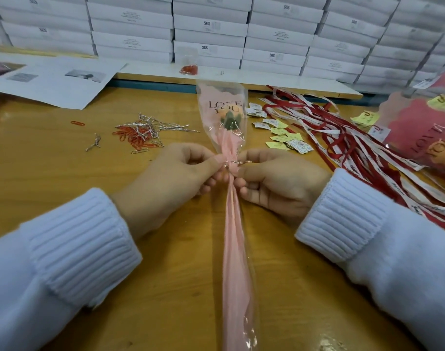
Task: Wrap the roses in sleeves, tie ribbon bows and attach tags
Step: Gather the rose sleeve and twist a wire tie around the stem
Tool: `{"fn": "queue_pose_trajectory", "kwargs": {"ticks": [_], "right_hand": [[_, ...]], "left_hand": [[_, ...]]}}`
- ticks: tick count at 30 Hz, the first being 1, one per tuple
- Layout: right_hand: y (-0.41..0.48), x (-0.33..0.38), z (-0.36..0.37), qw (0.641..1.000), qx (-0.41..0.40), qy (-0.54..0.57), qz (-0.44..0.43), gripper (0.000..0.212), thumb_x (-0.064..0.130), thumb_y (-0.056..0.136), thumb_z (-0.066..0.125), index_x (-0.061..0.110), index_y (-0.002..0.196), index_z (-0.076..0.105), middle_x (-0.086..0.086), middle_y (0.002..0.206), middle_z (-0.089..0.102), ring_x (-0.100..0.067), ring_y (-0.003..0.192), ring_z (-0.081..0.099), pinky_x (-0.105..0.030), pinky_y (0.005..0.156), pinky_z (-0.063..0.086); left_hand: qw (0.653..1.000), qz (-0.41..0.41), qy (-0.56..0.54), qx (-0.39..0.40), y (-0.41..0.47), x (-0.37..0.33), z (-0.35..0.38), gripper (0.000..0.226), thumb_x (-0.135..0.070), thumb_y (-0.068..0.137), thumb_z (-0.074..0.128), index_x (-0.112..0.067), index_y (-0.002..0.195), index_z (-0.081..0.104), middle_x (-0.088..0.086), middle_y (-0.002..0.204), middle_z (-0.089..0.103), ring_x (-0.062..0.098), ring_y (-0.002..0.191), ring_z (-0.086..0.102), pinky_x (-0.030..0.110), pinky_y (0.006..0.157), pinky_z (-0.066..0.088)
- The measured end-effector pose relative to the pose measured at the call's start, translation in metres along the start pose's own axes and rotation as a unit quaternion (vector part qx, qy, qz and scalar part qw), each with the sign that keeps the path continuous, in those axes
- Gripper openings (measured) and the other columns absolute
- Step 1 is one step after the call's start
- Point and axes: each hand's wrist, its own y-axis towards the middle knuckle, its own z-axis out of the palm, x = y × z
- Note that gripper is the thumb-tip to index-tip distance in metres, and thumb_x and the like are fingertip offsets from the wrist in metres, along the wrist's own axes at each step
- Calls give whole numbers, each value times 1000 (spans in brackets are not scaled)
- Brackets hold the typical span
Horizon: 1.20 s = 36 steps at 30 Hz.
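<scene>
A single orange rose (229, 117) lies in a clear and pink sleeve (235, 239) printed "LOVE YOU", stretched along the middle of the wooden table (51, 158). A silver twist tie (237, 162) circles the gathered neck of the sleeve. My left hand (175, 181) pinches the neck from the left. My right hand (274, 181) pinches the tie's end from the right. Red and white ribbons (343, 138) lie spread at the right, with small paper tags (282, 138) beside them.
Loose silver twist ties (155, 126) and red paper clips (134, 139) lie at the left centre. Printed sheets (56, 79) cover the far left. A pile of wrapped roses (424, 133) sits at the right edge. Stacked white boxes (211, 31) line the back.
</scene>
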Motion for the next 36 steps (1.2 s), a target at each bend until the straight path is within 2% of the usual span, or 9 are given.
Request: {"fn": "queue_pose_trajectory", "kwargs": {"ticks": [3, 6, 11, 13, 16, 20, 25, 32, 36], "right_hand": [[-1, 0, 2, 1000, 5, -2, 2, 13, -7, 90, 53, 5, 88, 56, -7, 59, 61, -5, 42, 55, -14, 42, 48], [-3, 1, 2, 1000, 14, -5, 3, 12, -7, 89, 53, 4, 90, 57, -9, 65, 60, -6, 45, 58, -14, 45, 50], [-4, 3, 1, 999, 36, 8, 4, 7, -4, 89, 54, 1, 89, 59, -12, 72, 60, -8, 51, 60, -16, 48, 52], [-3, 3, 1, 999, 40, 22, 0, 12, -1, 92, 51, 0, 84, 60, -12, 71, 60, -9, 50, 60, -17, 49, 53], [-3, 3, 1, 998, 42, 40, 2, 16, -3, 94, 46, -3, 89, 61, -13, 72, 62, -8, 50, 61, -17, 49, 53], [-2, 2, 1, 998, 38, 45, 10, 19, -5, 96, 42, -4, 92, 61, -13, 68, 67, -7, 49, 62, -17, 49, 54], [1, 0, 2, 1000, -6, 11, 3, 20, -3, 96, 42, 3, 85, 58, -14, 68, 64, -6, 44, 58, -16, 44, 50], [1, 0, 4, 999, -31, -6, -20, 25, -5, 97, 40, 5, 81, 58, -9, 56, 65, -4, 40, 56, -14, 40, 47], [0, 0, 6, 999, -37, 4, -35, 21, -5, 96, 40, 5, 84, 54, -8, 52, 63, -5, 38, 56, -15, 38, 46]], "left_hand": [[999, 13, 31, -5, 2, 3, 1, 23, -19, 89, 62, -7, 71, 66, -7, 51, 59, 3, 46, 49, 15, 48, 42], [998, 16, 52, -10, 5, 3, 1, 21, -19, 87, 64, -8, 70, 67, -2, 53, 58, 4, 44, 48, 14, 43, 41], [998, -15, 55, -21, 9, 3, 1, 24, -21, 86, 66, -10, 65, 65, -7, 44, 55, 3, 39, 48, 13, 42, 42], [998, -26, 49, -31, 11, 4, 1, 25, -23, 86, 67, -9, 65, 65, -7, 43, 55, 2, 39, 49, 14, 44, 44], [998, -32, 46, -37, 11, 5, 1, 25, -27, 85, 68, -8, 69, 68, -6, 46, 56, 3, 42, 50, 16, 49, 46], [997, -2, 57, -45, 10, 3, 1, 24, -22, 86, 68, -6, 67, 70, -6, 43, 56, 1, 39, 48, 12, 43, 43], [997, 6, 73, -25, 10, 1, 0, 20, -14, 87, 65, -6, 70, 69, -6, 46, 59, -2, 40, 50, 11, 43, 42], [997, 45, 57, -28, 6, 1, 4, 15, -5, 90, 59, -5, 75, 64, 1, 56, 58, -1, 41, 51, 10, 44, 42], [997, 55, 31, -41, 4, 1, 8, 13, -2, 91, 56, -4, 80, 64, 4, 58, 56, -1, 41, 50, 10, 44, 41]]}}
